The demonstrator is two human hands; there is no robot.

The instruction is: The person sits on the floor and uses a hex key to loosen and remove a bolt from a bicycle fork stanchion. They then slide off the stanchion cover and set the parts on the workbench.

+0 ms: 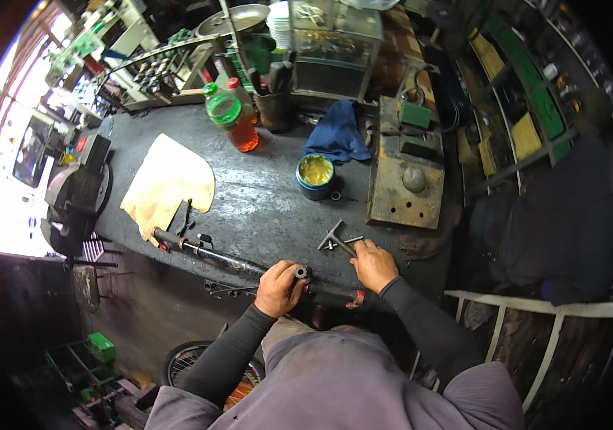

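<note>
My left hand (278,288) is closed around a dark metal part of a long tubular assembly (231,259), which looks like a bicycle fork, at the bench's near edge. A round end with a hole (301,272) shows beside its thumb. To the right, my right hand (375,266) is closed on the shaft of a T-handle wrench (338,237), whose crossbar points away from me. Small metal pieces lie beside the wrench. A red-ended part (356,299) of the assembly sticks out between my hands. Farther off stands an open tub of yellowish grease (315,172).
A blue cloth (338,132), a green-capped bottle of red liquid (231,118) and a cup of tools (275,104) stand toward the back. Cardboard (170,175) and pliers (185,218) lie left. A rusty metal block (405,175) sits right, a vise (77,188) far left.
</note>
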